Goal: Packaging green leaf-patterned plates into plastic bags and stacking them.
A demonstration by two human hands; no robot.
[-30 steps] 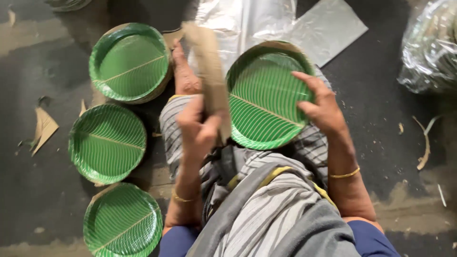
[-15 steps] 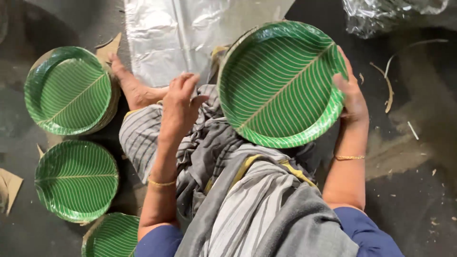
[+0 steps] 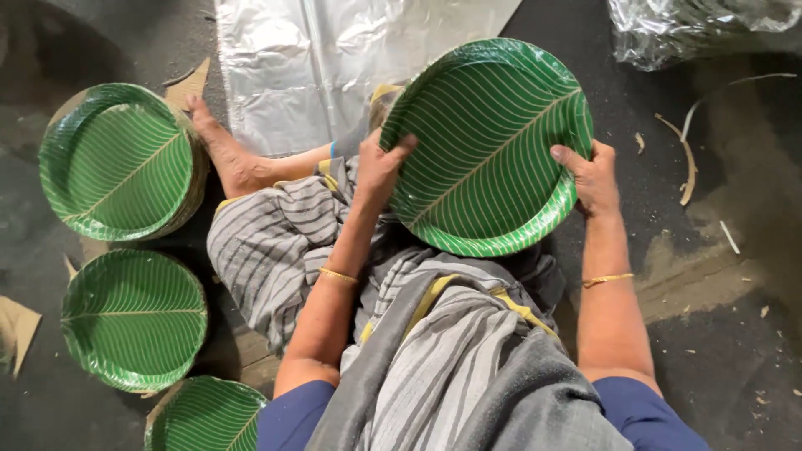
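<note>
Your one head camera looks steeply down, close over your lap, floor stretching left, right and far.

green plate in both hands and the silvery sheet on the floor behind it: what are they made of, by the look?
Green plate, held at its rim by the left hand and right hand: probably pressed paperboard with a glossy printed leaf-pattern film; thin rim, shiny highlights. Silvery sheet: looks like metallised film or foil-laminated paper; creased, reflective. Neither is certain from the look alone.

You are sitting on a dark concrete floor; left of your foot, three stacks of green leaf-print plates are resting, a silver foil sheet lying just beyond it.
</note>
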